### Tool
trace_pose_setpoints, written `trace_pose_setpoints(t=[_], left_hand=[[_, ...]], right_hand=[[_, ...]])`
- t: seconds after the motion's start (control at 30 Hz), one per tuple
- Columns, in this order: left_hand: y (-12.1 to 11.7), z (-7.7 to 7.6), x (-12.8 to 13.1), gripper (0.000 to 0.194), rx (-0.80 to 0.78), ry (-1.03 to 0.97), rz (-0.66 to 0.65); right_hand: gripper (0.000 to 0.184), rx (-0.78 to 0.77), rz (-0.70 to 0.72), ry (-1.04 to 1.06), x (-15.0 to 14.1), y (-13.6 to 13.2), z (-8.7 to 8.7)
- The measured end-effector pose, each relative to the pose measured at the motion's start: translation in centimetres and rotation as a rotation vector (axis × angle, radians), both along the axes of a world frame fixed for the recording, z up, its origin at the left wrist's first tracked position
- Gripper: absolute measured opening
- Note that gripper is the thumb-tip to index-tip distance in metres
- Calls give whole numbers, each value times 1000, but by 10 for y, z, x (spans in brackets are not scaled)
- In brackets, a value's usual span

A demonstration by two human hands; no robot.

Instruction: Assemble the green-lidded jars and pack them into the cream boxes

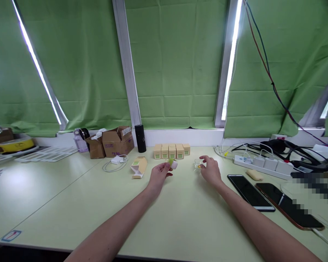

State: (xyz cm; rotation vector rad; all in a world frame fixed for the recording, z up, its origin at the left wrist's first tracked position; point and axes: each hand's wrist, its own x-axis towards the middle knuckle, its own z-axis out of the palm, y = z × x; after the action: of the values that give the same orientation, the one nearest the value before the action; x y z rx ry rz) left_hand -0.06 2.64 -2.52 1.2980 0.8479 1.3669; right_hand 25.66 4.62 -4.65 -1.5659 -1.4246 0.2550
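My left hand [159, 175] pinches a small bottle [172, 163] with a green label and a white end, tilted just above the table. My right hand [211, 170] is at a small clear container [198, 164] standing on the table, a spot of yellow showing in its lower part. Thumb and fingers of this hand are spread and curved beside it; whether they touch it I cannot tell. An opened small cardboard box [139, 167] lies on its side left of my left hand. Several closed small boxes [168, 151] with green labels stand in a row behind the bottle.
A black cylinder [140, 138], a brown carton [117, 141] and a white charger [117, 160] with cable are at the back left. On the right lie two phones [250, 193], a beige object [254, 175], a power strip [262, 164] and tangled cables. Green blinds [177, 65] hang behind.
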Motion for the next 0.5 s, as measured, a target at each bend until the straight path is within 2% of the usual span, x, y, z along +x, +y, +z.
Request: trace_pose_setpoints(t=[0.13, 0.3, 0.5], left_hand=[[-1, 2, 1, 59, -14, -15, 5], [-1, 1, 1, 57, -9, -14, 15], [0, 1, 1, 58, -14, -5, 9]], right_hand=[[45, -85, -85, -119, 11, 7, -11], [49, -160, -60, -194, 11, 12, -21], [29, -178, -21, -160, 9, 11, -19]])
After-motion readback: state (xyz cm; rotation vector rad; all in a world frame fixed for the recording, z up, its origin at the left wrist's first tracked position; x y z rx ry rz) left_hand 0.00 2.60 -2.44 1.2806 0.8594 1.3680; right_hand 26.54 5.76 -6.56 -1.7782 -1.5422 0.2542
